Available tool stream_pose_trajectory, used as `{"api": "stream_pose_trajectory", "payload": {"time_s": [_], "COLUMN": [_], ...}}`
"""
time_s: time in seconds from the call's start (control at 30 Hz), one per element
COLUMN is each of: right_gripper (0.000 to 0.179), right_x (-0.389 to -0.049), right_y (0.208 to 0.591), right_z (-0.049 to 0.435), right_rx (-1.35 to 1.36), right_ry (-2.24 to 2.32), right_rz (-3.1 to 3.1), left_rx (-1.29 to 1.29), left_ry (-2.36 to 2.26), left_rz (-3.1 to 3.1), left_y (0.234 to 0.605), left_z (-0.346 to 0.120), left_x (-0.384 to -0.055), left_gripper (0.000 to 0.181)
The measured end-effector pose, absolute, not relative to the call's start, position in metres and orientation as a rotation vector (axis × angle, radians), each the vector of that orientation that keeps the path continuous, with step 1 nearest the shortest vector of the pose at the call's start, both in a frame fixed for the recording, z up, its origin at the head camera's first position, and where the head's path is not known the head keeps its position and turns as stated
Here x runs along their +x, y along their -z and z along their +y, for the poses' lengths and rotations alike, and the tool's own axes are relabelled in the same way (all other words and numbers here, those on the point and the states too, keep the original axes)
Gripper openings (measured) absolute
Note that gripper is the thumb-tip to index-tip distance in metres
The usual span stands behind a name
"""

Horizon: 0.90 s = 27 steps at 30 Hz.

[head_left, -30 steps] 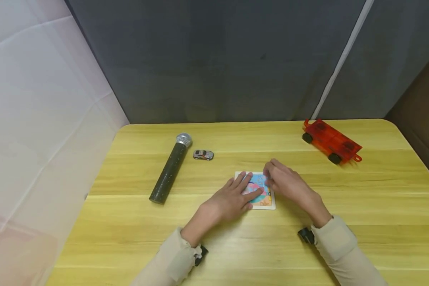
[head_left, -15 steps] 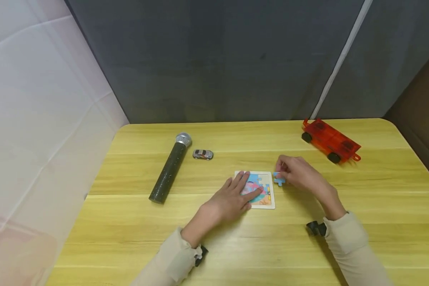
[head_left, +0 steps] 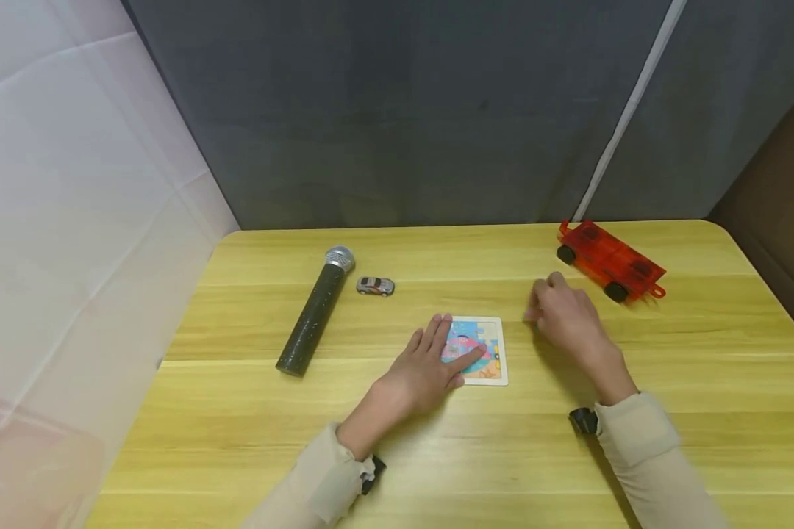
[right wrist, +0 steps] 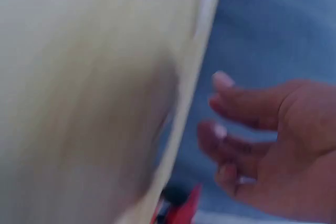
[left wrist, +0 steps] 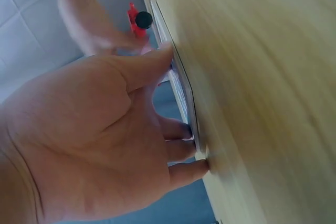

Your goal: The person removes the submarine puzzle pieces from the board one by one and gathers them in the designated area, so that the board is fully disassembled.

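Note:
A small square jigsaw puzzle [head_left: 475, 371] in a pale frame lies on the table, its upper right corner showing a bare, pale gap. My left hand [head_left: 426, 371] rests on its left side with fingers spread; in the left wrist view the thumb [left wrist: 157, 64] and fingertips press along the puzzle's edge. To the right of the puzzle, my right hand [head_left: 565, 319] hovers over the table with loosely curled fingers. Nothing shows between its thumb and fingers in the right wrist view. A blurred bluish patch [right wrist: 166, 127] is on the table there, while the hand hides that spot in the head view.
A dark toy microphone [head_left: 314, 319] with a silver head lies on the left, beside a small toy car [head_left: 375, 286]. At the back right stands a translucent red toy wagon [head_left: 612, 257] with black wheels, close to the right hand. A grey panel [head_left: 397, 117] rises behind the table.
My right hand lifted a blue puzzle piece out of the upper right corner, carried it right, and has let it go. The left hand has stayed on the puzzle, shifting slightly left.

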State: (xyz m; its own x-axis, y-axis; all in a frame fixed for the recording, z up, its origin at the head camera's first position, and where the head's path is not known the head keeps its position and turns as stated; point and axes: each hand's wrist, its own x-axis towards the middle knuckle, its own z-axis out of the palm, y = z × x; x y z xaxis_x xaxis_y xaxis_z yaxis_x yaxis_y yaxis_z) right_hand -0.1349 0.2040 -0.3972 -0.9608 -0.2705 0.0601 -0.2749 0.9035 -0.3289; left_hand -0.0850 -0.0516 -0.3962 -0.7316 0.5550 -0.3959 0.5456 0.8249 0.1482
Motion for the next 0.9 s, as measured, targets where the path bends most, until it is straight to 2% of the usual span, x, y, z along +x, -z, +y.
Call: {"api": "stream_pose_trajectory", "payload": {"time_s": [0.17,0.4,0.57,0.73,0.9], "right_gripper": [0.007,0.012,0.021,0.018,0.011], "right_x": [-0.126,-0.127,-0.136,-0.139,-0.144], "right_y": [0.396,0.401,0.406,0.397,0.375], "right_z": [0.16,0.141,0.143,0.15,0.199], "right_rx": [0.687,0.642,0.689,0.745,0.674], "right_ry": [-0.63,-0.727,-0.892,-1.056,-1.162], "right_rz": [-3.054,-3.116,-3.062,-3.002,-3.027], "left_rx": [0.809,0.805,0.797,0.8,0.806], "left_ry": [0.0,0.066,0.079,0.057,0.025], "left_rz": [2.581,2.594,2.587,2.585,2.589], "left_y": [0.399,0.399,0.399,0.397,0.398], "left_z": [-0.05,-0.049,-0.049,-0.049,-0.049], "left_x": [-0.085,-0.083,-0.084,-0.085,-0.085], "left_gripper": [0.057,0.057,0.057,0.057,0.058]}}
